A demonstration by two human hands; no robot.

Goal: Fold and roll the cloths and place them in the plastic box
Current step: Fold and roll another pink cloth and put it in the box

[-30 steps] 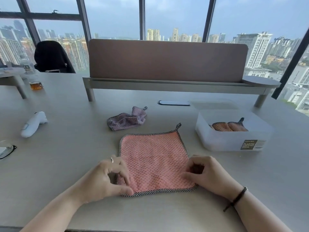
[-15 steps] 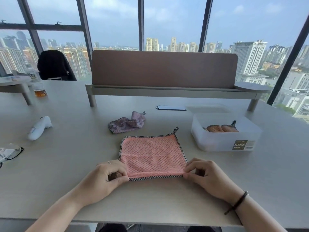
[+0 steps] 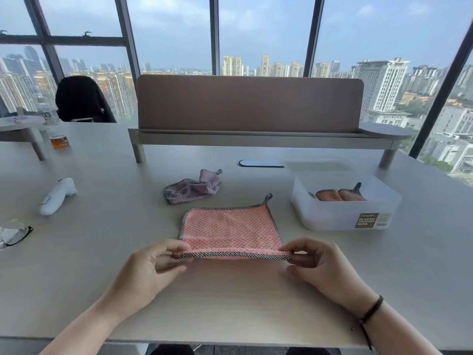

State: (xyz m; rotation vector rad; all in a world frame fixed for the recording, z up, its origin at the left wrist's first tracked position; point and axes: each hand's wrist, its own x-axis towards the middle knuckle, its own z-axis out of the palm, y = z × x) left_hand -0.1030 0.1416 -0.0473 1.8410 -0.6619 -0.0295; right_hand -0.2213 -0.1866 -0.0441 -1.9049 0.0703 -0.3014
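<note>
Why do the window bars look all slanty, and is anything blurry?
Head view: the wide-angle lens tilts the dark window bars outward at the edges; daylight is soft, shadows faint; the pink checked-edged cloth looks sharp, while the clear plastic box's label is too small to read fully.

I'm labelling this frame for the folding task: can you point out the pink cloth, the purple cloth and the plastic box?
pink cloth (image 3: 230, 229): head view, middle of its flat top face.
purple cloth (image 3: 192, 189): head view, centre of the crumpled heap.
plastic box (image 3: 332, 216): head view, front wall, left of the label.
</note>
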